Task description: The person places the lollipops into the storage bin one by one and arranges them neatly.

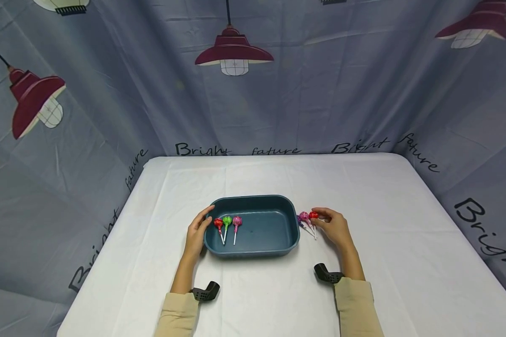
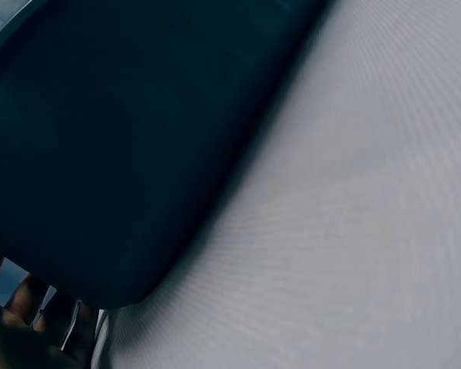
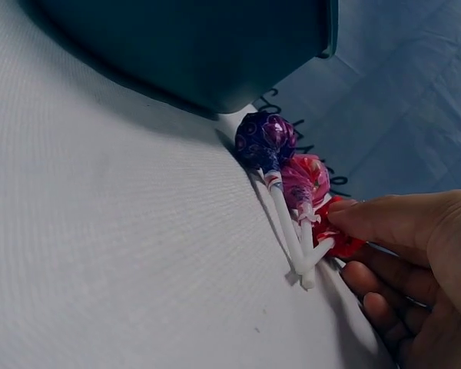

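A dark teal tray (image 1: pixel 261 250) sits on the white table with a red lollipop (image 1: pixel 218 223), a green lollipop (image 1: pixel 227 221) and a pink lollipop (image 1: pixel 237 221) lying at its left side. My left hand (image 1: pixel 196 236) holds the tray's left end, thumb and fingertips at the rim. Beyond the right end, my right hand (image 1: pixel 334 228) pinches another red lollipop (image 3: pixel 347 244) between thumb and fingers. A pink lollipop (image 3: pixel 307 178) lies beside that one, then a purple lollipop (image 3: pixel 265 141) nearest the tray. Their white sticks cross near the ends in the right wrist view.
White cloth (image 1: pixel 261 299) covers the table. A grey-blue curtain (image 1: pixel 253 107) printed with red lamps and lettering hangs behind and along both sides. Black wrist cameras (image 1: pixel 206 291) are strapped to both wrists, at the ends of tan sleeves (image 1: pixel 358 304).
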### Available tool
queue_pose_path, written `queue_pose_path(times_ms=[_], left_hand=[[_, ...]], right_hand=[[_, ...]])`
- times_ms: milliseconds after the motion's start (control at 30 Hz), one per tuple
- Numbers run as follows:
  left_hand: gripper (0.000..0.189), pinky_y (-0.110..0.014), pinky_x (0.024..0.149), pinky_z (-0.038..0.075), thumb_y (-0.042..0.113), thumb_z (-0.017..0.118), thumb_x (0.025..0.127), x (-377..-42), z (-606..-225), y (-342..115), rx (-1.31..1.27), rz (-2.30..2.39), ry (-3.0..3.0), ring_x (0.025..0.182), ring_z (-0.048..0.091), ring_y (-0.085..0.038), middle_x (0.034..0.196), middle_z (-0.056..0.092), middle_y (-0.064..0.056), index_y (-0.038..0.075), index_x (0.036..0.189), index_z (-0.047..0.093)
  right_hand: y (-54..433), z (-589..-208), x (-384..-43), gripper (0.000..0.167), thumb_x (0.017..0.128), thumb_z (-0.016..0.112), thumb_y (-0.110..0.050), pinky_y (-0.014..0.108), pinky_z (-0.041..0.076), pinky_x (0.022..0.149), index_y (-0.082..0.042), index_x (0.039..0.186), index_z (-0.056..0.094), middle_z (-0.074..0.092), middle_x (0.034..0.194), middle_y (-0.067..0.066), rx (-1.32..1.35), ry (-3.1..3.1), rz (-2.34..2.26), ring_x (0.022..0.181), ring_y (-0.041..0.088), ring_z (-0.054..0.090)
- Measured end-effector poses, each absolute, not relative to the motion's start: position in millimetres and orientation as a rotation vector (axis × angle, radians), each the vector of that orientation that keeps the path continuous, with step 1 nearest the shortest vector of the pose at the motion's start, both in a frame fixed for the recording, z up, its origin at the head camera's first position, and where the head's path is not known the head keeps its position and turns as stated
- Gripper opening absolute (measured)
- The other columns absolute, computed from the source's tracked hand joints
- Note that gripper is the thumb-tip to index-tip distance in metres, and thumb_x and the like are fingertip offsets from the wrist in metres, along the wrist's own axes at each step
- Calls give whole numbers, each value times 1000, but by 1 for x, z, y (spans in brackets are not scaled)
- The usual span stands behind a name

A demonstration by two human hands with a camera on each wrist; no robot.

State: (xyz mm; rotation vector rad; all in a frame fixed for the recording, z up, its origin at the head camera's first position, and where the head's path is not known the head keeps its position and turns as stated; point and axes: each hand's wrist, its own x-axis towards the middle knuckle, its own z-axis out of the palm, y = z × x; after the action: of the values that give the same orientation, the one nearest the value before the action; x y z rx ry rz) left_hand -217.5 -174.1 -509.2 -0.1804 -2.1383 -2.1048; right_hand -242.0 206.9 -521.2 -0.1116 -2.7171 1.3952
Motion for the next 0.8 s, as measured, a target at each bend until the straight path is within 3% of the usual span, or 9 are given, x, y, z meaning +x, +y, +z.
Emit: queue_pose_path(times_ms=[200, 567, 800], left_hand=[[35, -32, 109, 20, 10, 46, 96, -217, -509, -174, -169, -2103, -2150, 132, 31, -13, 138, 44, -6, 5, 131, 52], [35, -31, 109, 19, 9, 46, 96, -218, -508, -174, -184, -2106, -2143, 133, 28, -14, 138, 44, -7, 6, 131, 52], [35, -31, 109, 19, 10, 46, 96, -218, -509, -174, -185, -2113, -2145, 132, 29, -12, 139, 44, -6, 6, 131, 51]], right_hand=[[209, -517, -239, 31, 83, 67, -11, 31, 42, 72, -1, 112, 64, 63, 97, 16, -99, -2716, 1400, 85, 26, 55], [216, -508, -235, 31, 81, 70, -11, 32, 42, 73, -1, 110, 65, 66, 90, 12, -91, -2736, 1414, 82, 22, 57], [219, -499, -230, 35, 82, 70, -16, 29, 45, 72, -3, 114, 64, 67, 96, 13, -35, -2746, 1461, 82, 20, 60]])
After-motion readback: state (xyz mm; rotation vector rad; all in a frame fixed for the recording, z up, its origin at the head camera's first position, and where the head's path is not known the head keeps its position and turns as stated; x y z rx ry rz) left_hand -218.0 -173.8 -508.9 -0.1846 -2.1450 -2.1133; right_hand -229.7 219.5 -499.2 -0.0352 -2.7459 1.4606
